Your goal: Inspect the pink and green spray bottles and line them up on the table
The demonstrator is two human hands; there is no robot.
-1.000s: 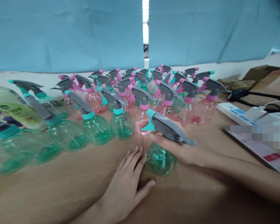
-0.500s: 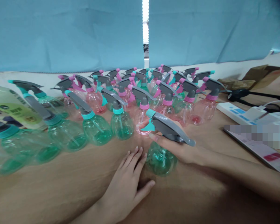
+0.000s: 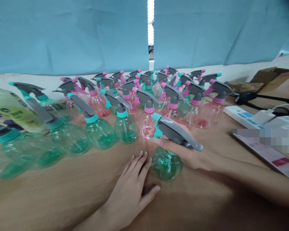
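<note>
A green spray bottle [image 3: 168, 165] with a grey head and a turquoise nozzle stands upright on the wooden table. My right hand [image 3: 190, 152] is wrapped round its neck below the head, with a fingertip at the turquoise trigger [image 3: 159, 130]. The other fingers are partly hidden behind the bottle. My left hand [image 3: 131, 189] lies flat on the table, palm down, thumb spread, its fingertips just left of the bottle base. Whether they touch it I cannot tell.
Several green spray bottles [image 3: 100, 133] line the left side, and several pink ones [image 3: 207, 112] crowd the back. A large labelled jug [image 3: 16, 109] stands far left. On the right are a white power strip [image 3: 243, 117], a phone [image 3: 262, 154] and brown cardboard [image 3: 267, 78].
The turquoise trigger has been pulled in toward the neck, and a fingertip of my right hand now shows in front of it. My left hand has stayed in place.
</note>
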